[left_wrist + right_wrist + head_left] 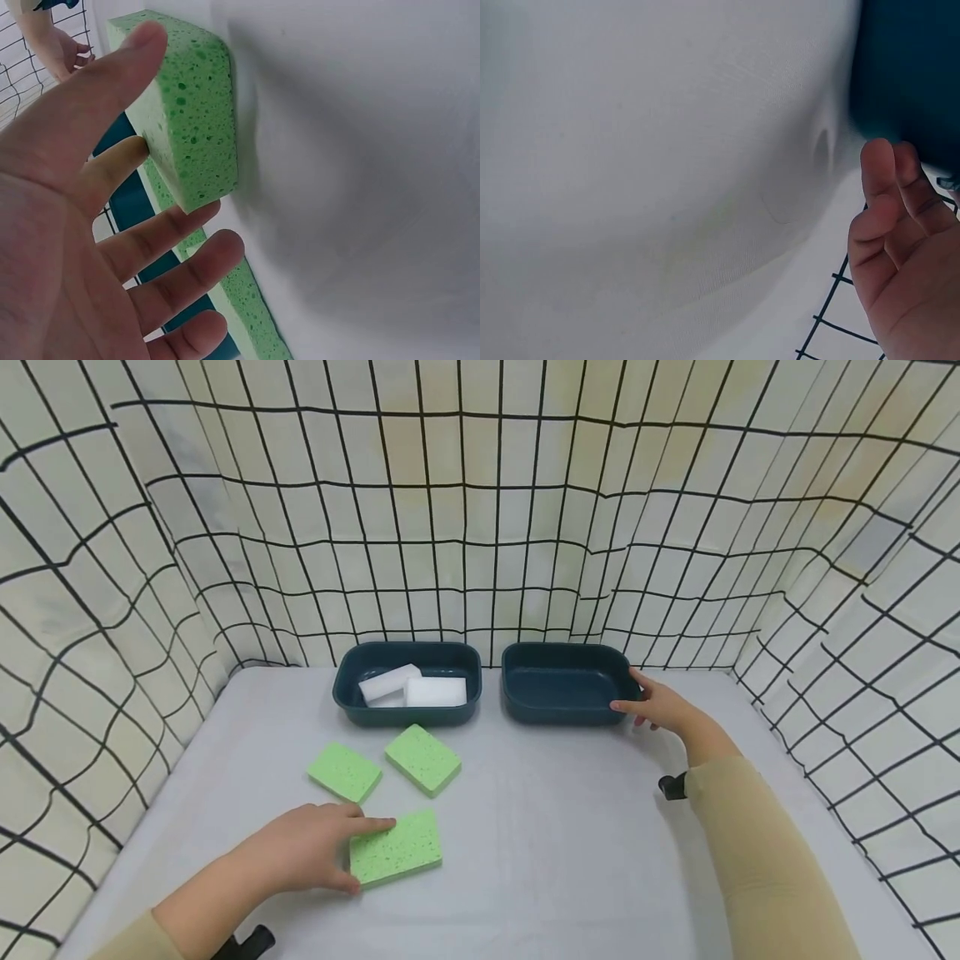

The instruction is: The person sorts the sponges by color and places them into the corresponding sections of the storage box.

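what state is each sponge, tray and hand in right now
left hand: fingers straight, touching the nearest green sponge
two other green sponges: flat on the table, untouched
left tray: holds white sponges
right tray: empty
right hand: at the right tray's rim

I'm at a table (570, 827) covered in plain pale grey-white cloth, matte, lightly creased. Cream fabric backdrop (480, 510) printed with a black grid closes it in on three sides: back, my left, my right. The fabric sags, so the grid lines bow and ripple, most at the corners. Faint yellowish and grey blotches on the upper back panel. Light is even and diffuse, soft shadows only. No window or floor visible from where I sit. Wrist views show the same cloth and grid.
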### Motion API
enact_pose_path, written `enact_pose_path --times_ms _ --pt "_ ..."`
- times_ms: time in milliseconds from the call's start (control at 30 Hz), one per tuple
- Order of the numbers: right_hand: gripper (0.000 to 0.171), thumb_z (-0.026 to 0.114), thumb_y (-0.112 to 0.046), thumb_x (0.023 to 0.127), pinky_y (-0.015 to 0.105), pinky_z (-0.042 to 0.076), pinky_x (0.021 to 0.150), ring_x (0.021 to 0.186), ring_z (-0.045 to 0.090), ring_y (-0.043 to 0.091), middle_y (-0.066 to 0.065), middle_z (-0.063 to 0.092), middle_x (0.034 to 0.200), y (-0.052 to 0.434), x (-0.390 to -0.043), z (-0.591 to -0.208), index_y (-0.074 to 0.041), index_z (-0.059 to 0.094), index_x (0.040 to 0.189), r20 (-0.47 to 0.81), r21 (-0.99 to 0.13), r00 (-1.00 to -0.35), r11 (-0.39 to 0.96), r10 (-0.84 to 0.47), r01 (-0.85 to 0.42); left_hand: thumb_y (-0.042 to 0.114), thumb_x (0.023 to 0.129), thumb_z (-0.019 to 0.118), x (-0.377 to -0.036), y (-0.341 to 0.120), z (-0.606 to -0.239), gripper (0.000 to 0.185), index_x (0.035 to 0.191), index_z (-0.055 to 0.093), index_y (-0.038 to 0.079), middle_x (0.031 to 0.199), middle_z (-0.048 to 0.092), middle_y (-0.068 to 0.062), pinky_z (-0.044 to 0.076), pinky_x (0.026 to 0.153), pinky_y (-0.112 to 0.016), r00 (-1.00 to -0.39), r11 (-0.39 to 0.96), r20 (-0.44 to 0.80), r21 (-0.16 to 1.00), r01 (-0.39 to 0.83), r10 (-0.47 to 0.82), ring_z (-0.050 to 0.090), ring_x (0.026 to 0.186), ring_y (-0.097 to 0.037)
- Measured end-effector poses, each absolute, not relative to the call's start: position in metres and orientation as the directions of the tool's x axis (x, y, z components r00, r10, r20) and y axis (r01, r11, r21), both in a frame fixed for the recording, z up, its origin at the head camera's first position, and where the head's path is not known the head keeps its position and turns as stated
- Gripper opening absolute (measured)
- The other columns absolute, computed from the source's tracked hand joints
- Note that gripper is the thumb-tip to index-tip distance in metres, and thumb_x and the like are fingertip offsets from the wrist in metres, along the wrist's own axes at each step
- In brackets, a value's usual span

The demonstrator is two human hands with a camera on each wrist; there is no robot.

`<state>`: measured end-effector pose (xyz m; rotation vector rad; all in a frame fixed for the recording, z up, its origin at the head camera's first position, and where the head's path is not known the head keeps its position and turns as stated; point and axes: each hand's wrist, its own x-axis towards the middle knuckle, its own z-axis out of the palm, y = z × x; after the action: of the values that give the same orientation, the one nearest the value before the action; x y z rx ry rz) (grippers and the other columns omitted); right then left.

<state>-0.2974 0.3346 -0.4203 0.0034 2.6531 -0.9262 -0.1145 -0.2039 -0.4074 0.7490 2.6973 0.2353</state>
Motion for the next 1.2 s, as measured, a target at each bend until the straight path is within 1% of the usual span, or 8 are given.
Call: enact_pose_path --times_ms 100,233,300,367,567,800,1033,1200 --pt "0.113 0.069 -0.068 0.08 0.034 0.052 0.074 0.087 0.066 0.023 0.021 0.052 0.126 0.335 -0.297 -0.419 -0.025 0.003 0.161 -0.319 -0.608 -0.942 0.785 -0.105 0.118 0.051 0.061 0.09 -0.114 -0.203 -0.407 0.082 0.136 0.06 0.041 0.105 0.058 0.012 0.049 0.075 -0.039 -0.814 0.856 -0.271 0.227 0.465 0.514 0.051 0.08 -0.012" --pt "0.111 0.066 -0.066 0.084 0.035 0.052 0.076 0.089 0.066 0.023 0.023 0.052 0.127 0.335 -0.295 -0.416 -0.021 0.0 0.161 -0.306 -0.603 -0.943 0.793 -0.131 0.085 0.052 0.06 0.09 -0.114 -0.201 -0.406 0.084 0.137 0.059 0.041 0.104 0.057 0.01 0.047 0.074 -0.039 -0.816 0.854 -0.254 0.2 0.48 0.519 0.049 0.079 -0.013" --pt "0.109 0.066 -0.065 0.085 0.035 0.052 0.077 0.09 0.066 0.023 0.021 0.052 0.127 0.335 -0.295 -0.415 -0.023 0.001 0.161 -0.3 -0.607 -0.946 0.79 -0.126 0.087 0.051 0.061 0.089 -0.114 -0.2 -0.405 0.081 0.136 0.06 0.039 0.104 0.058 0.01 0.047 0.074 -0.039 -0.812 0.847 -0.244 0.191 0.496 0.53 0.049 0.079 -0.013" --pt "0.107 0.066 -0.063 0.086 0.035 0.052 0.076 0.09 0.065 0.023 0.021 0.053 0.126 0.336 -0.294 -0.415 -0.023 0.001 0.161 -0.295 -0.612 -0.947 0.787 -0.127 0.085 0.05 0.063 0.089 -0.114 -0.2 -0.404 0.078 0.135 0.061 0.038 0.105 0.06 0.01 0.048 0.076 -0.04 -0.81 0.842 -0.231 0.182 0.509 0.539 0.052 0.083 -0.013" --pt "0.105 0.067 -0.06 0.087 0.033 0.052 0.073 0.088 0.064 0.025 0.02 0.055 0.122 0.336 -0.291 -0.414 -0.024 0.002 0.161 -0.295 -0.619 -0.948 0.78 -0.122 0.092 0.044 0.07 0.086 -0.114 -0.2 -0.401 0.067 0.132 0.065 0.032 0.114 0.065 0.007 0.052 0.086 -0.045 -0.804 0.827 -0.2 0.203 0.525 0.559 0.062 0.101 -0.018" --pt "0.106 0.067 -0.061 0.087 0.033 0.051 0.072 0.085 0.063 0.026 0.018 0.056 0.119 0.336 -0.293 -0.419 -0.024 0.002 0.161 -0.299 -0.621 -0.948 0.777 -0.114 0.102 0.036 0.078 0.081 -0.12 -0.205 -0.396 0.057 0.133 0.065 0.03 0.126 0.063 0.001 0.051 0.094 -0.048 -0.814 0.818 -0.144 0.238 0.523 0.563 0.06 0.117 -0.025" --pt "0.104 0.066 -0.061 0.088 0.032 0.052 0.073 0.087 0.065 0.022 0.018 0.056 0.12 0.335 -0.292 -0.42 -0.027 0.0 0.161 -0.291 -0.624 -0.95 0.775 -0.116 0.097 0.035 0.081 0.079 -0.129 -0.205 -0.395 0.056 0.134 0.064 0.03 0.131 0.062 -0.002 0.049 0.097 -0.051 -0.816 0.794 -0.042 0.263 0.548 0.577 0.056 0.123 -0.028" --pt "0.106 0.065 -0.063 0.087 0.032 0.051 0.071 0.083 0.065 0.022 0.018 0.058 0.114 0.333 -0.293 -0.421 -0.026 0.0 0.161 -0.291 -0.62 -0.948 0.78 -0.127 0.086 0.034 0.082 0.077 -0.135 -0.201 -0.395 0.054 0.134 0.063 0.03 0.13 0.061 0.0 0.047 0.099 -0.05 -0.823 0.786 0.008 0.292 0.545 0.568 0.056 0.122 -0.028"
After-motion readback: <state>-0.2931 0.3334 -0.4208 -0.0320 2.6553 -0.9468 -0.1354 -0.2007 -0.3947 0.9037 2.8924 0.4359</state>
